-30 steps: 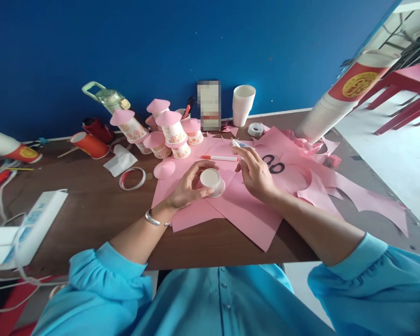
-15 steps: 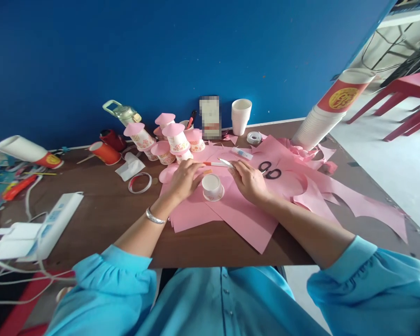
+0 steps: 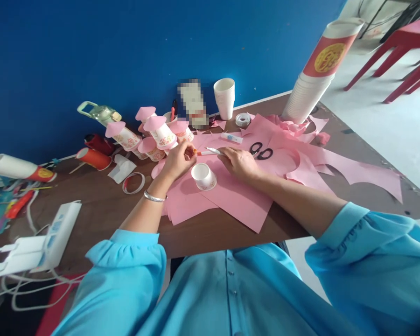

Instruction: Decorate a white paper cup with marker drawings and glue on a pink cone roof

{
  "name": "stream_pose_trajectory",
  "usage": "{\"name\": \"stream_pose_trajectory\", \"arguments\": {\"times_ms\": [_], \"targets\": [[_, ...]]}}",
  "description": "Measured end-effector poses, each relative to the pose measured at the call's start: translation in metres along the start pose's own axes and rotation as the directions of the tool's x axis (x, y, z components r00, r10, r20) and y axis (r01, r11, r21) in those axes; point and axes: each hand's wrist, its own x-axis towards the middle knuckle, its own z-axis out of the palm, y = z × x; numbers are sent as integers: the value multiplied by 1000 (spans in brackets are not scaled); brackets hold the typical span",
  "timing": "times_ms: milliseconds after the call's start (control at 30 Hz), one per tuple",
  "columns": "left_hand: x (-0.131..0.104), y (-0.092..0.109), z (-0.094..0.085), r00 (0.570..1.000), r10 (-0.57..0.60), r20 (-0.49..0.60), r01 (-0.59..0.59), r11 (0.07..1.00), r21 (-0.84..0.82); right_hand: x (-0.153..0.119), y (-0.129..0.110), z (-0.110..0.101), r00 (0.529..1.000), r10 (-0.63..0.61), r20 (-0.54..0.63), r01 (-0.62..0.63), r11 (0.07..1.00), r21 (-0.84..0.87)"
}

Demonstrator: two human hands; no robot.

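Observation:
My left hand [image 3: 180, 159] has its thumb and forefinger pinched on a small orange piece [image 3: 195, 152] behind the cup. In my right hand [image 3: 238, 162] is a white pen [image 3: 214, 150], its tip pointing left. An orange-and-white stick [image 3: 205, 153] lies between the two hands; which hand holds it I cannot tell. Just in front of them a white paper cup [image 3: 200, 172] stands on pink paper [image 3: 245, 205]. Black-handled scissors [image 3: 261, 151] lie beyond my right hand, and a glue stick [image 3: 231, 137] rests on the paper.
Cups with pink cone tops [image 3: 155, 123] stand behind my left hand. A tape roll [image 3: 133, 183] and power strip [image 3: 61, 235] lie at left. White cups [image 3: 224, 100], clear tape [image 3: 242, 120] and a tall cup stack [image 3: 308, 95] stand toward the back and right.
The view has tilted and shifted. My left fingers have drawn into a pinch on the small orange piece, which lay by the cup before. My right hand still holds the pen.

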Motion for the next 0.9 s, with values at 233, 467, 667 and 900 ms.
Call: {"name": "stream_pose_trajectory", "arguments": {"times_ms": [233, 467, 667, 900], "targets": [[-7, -8, 13, 973, -230, -28, 168, 786, -595, -6, -5, 1, 1000, -16, 3, 16, 999, -49], [-15, -6, 20, 941, -337, 22, 248, 645, -723, -9, -6, 2, 995, -94, -23, 93, 995, -27], [-17, -5, 23, 947, -319, 46, 257, 661, -705, -9, -6, 4, 995, -101, -7, 100, 995, -28], [-16, -15, 21, 957, -290, 25, 216, 648, -730, -8, -3, 4, 994, -104, -44, 104, 995, -5]]}}
